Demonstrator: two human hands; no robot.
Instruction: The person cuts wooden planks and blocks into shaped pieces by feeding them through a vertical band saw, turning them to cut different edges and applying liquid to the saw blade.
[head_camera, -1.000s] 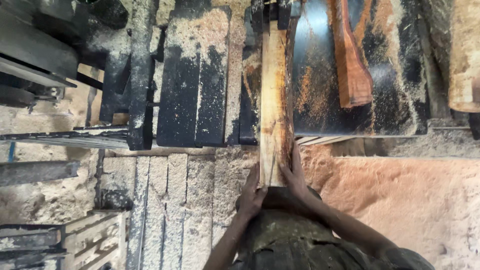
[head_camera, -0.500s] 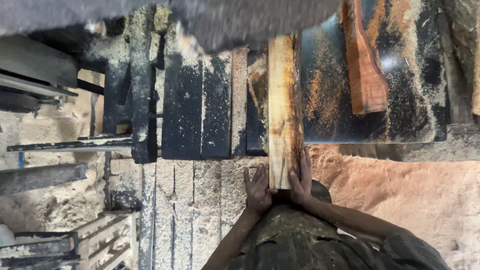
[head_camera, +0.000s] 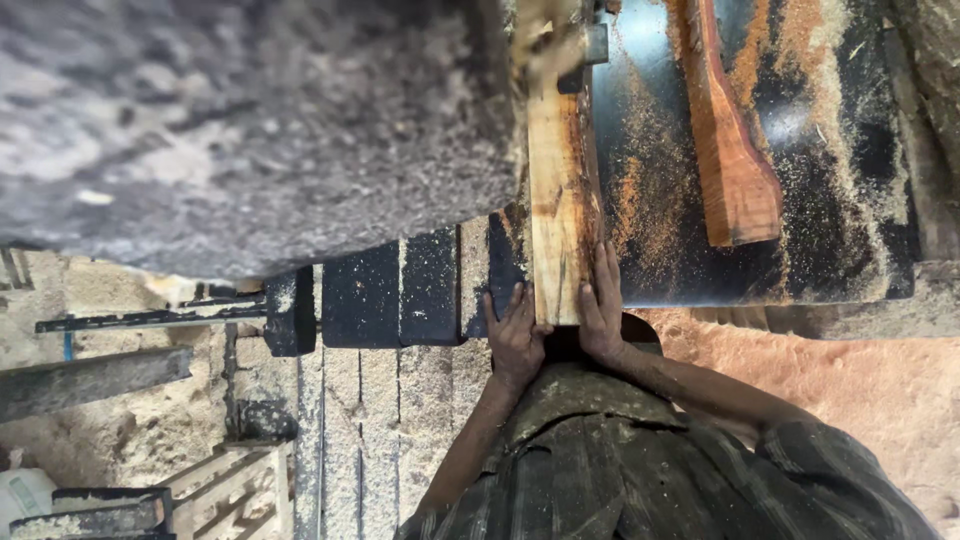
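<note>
plank (head_camera: 556, 190): pale yellow, orange-brown streaked edge | offcut (head_camera: 735, 160): reddish-orange | surface (head_camera: 840, 200): black, glossy, speckled with orange sawdust | shirt (head_camera: 640, 470): dark olive, faint plaid, dust-flecked | blurred mass (head_camera: 250, 120): mottled grey, possibly sawdust-coated

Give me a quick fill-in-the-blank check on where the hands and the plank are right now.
1. Both hands press on the near end of the pale wooden ____.
2. The left hand lies along the plank's ____ edge.
3. On the dark saw table, right of the right hand, lies a reddish wood ____.
4. The table is dusted with orange ____.

Missing words: plank; left; offcut; sawdust
</note>
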